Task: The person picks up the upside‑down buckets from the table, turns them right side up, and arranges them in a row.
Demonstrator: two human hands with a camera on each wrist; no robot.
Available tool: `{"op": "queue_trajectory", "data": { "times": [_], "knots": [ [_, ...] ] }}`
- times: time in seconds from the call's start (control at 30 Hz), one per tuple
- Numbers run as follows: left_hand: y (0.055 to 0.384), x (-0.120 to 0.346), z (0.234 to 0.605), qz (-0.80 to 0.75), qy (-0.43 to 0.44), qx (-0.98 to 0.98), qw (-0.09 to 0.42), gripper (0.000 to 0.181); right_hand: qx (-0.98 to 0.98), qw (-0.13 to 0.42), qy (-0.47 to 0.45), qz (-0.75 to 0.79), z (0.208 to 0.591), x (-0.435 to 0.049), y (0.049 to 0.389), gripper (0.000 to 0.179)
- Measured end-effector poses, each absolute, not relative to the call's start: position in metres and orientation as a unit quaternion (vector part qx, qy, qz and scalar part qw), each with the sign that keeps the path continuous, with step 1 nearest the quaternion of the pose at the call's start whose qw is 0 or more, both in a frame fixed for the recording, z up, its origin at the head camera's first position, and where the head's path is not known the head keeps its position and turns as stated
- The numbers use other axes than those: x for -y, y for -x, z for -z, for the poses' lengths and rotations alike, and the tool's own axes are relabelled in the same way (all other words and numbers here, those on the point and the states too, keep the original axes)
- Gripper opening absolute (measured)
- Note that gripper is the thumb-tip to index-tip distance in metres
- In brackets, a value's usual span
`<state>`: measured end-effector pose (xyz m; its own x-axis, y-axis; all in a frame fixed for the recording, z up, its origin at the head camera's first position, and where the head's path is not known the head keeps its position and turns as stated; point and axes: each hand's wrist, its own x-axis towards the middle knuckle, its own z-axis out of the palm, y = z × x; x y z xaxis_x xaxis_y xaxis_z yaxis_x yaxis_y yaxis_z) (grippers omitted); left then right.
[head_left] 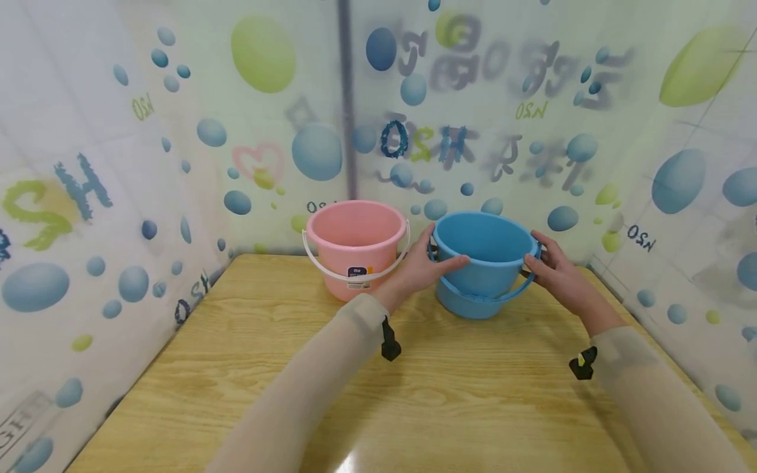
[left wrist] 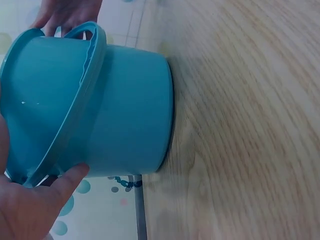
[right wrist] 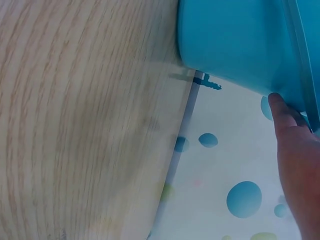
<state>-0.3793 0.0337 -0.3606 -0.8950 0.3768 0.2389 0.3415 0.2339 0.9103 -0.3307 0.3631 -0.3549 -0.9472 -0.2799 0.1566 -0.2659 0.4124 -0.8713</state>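
A blue bucket (head_left: 481,279) stands upright on the wooden table, toward its far right. Its blue handle (head_left: 513,293) hangs down across the front. My left hand (head_left: 416,268) holds the bucket's left side at the rim, the thumb lying along the front. On the opposite side my right hand (head_left: 558,276) grips the rim, its thumb in front and its fingers around the outer side. Both hands also show beside the bucket (left wrist: 125,110) in the left wrist view. In the right wrist view, the right hand (right wrist: 300,170) touches the bucket wall below the rim.
A pink bucket (head_left: 355,226) with a white handle (head_left: 331,272) and a label stands just left of the blue one, close to my left hand. The wooden table (head_left: 414,394) meets patterned curtains (head_left: 266,164) at the back and sides.
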Motion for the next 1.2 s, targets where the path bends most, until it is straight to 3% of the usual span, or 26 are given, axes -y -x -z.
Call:
{"op": "queue_trajectory", "data": {
  "times": [0.77, 0.97, 1.2],
  "knots": [
    [0.385, -0.033, 0.355, -0.567, -0.201, -0.798, 0.027, 0.115, -0.836, -0.001, 0.142, 0.530, 0.353, -0.358, 0.344, 0.083],
    [0.384, -0.033, 0.356, -0.558, -0.186, -0.807, 0.041, 0.123, -0.845, -0.018, 0.130, 0.519, 0.354, -0.356, 0.341, 0.083],
    [0.381, -0.034, 0.357, -0.515, -0.194, -0.835, -0.006, 0.137, -0.847, -0.057, 0.125, 0.514, 0.360, -0.359, 0.334, 0.080]
  ]
}}
